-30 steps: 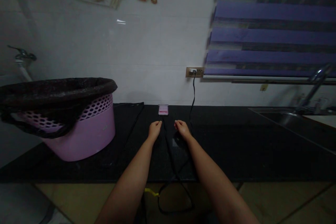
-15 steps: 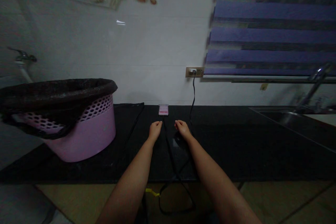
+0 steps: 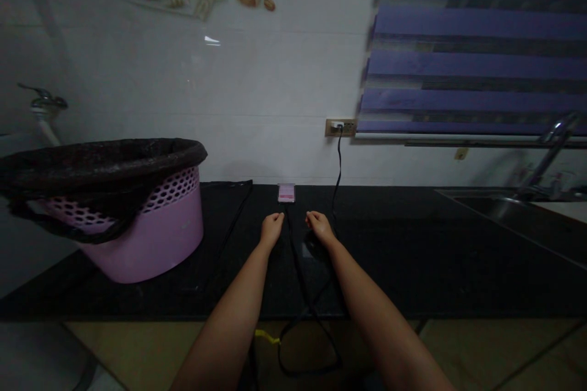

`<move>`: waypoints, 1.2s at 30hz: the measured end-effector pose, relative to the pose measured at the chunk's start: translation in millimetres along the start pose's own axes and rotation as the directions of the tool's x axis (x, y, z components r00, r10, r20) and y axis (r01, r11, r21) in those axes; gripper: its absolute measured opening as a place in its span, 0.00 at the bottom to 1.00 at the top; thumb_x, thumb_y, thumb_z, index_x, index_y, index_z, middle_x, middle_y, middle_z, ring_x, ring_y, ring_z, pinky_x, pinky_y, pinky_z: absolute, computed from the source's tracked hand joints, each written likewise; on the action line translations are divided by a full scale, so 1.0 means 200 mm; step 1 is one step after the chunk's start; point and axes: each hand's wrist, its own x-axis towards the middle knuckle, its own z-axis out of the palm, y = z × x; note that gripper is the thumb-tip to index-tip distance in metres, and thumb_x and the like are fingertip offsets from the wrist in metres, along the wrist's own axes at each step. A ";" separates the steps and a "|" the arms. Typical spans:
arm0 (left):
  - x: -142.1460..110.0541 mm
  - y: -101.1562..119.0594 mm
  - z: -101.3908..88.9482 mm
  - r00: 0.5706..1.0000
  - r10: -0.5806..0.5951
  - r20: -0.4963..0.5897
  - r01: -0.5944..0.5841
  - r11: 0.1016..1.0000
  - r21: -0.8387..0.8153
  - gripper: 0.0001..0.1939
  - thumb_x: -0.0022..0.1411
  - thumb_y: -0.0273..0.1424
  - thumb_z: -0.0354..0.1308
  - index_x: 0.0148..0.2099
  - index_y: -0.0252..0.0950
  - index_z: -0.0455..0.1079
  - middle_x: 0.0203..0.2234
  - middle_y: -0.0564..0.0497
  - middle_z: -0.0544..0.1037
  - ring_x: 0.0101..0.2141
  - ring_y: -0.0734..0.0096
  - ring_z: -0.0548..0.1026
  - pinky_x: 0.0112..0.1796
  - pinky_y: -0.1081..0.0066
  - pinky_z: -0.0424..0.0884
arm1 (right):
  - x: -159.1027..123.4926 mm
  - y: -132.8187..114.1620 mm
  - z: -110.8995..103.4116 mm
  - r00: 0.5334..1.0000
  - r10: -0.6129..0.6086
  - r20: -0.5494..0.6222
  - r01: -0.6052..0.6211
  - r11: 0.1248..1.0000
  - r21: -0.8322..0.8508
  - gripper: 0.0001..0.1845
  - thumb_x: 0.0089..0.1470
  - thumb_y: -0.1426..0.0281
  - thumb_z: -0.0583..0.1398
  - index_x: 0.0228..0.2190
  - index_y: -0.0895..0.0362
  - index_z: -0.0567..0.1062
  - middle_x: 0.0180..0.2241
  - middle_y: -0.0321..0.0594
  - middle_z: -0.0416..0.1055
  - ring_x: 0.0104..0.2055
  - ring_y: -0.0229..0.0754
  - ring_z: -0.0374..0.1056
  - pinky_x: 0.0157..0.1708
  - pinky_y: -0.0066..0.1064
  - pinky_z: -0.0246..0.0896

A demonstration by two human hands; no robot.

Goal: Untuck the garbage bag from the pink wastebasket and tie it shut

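Both of my hands are closed into fists over the black countertop (image 3: 398, 269), a short gap apart. My left hand (image 3: 272, 229) has its thumb side turned inward, and nothing shows in its fingers. Opposite it, my right hand (image 3: 321, 226) is curled in the same way with nothing visible in it. Between them a flat black cable (image 3: 295, 256) runs toward me and loops below the counter's front edge. Just beyond the fists, near the wall, is a small rectangular item (image 3: 287, 193) with a bright pink and white face. A dark patch under my right hand is unclear.
At left stands a pink basket (image 3: 160, 238) lined with a black plastic bag (image 3: 114, 159). A charger (image 3: 337, 125) is plugged into the wall socket, its cord hanging down. The sink (image 3: 499, 204) with its faucet (image 3: 553, 153) lies right. A yellow strip (image 3: 266, 336) hangs by the cable loop.
The view has shifted very slightly. Both fists and the things around them stay in the same places.
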 end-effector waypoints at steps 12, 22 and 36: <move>-0.02 -0.01 -0.01 1.000 0.016 -0.021 -0.016 1.000 0.016 0.18 0.57 0.37 0.47 0.20 0.31 0.57 0.15 0.56 0.57 0.22 0.82 0.56 0.27 0.78 0.49 | 0.02 0.04 0.02 1.000 -0.001 -0.006 0.001 1.000 -0.019 0.23 0.52 0.56 0.49 0.23 0.65 0.64 0.20 0.37 0.59 0.24 0.26 0.53 0.27 0.17 0.45; -0.03 0.01 -0.01 1.000 0.012 -0.019 -0.011 0.999 0.052 0.17 0.57 0.36 0.46 0.21 0.31 0.58 0.16 0.56 0.59 0.22 0.82 0.56 0.28 0.79 0.48 | 0.02 0.03 0.02 1.000 -0.004 -0.018 0.003 0.998 -0.057 0.21 0.51 0.59 0.50 0.21 0.65 0.65 0.22 0.38 0.60 0.25 0.25 0.53 0.28 0.16 0.44; -0.05 0.03 -0.02 0.999 0.029 -0.025 -0.028 0.998 0.056 0.18 0.57 0.38 0.46 0.21 0.30 0.61 0.18 0.53 0.64 0.23 0.80 0.59 0.28 0.79 0.50 | 0.00 0.01 0.01 0.999 0.007 -0.051 -0.010 0.998 -0.063 0.22 0.50 0.58 0.49 0.19 0.64 0.63 0.21 0.38 0.60 0.26 0.26 0.53 0.28 0.16 0.44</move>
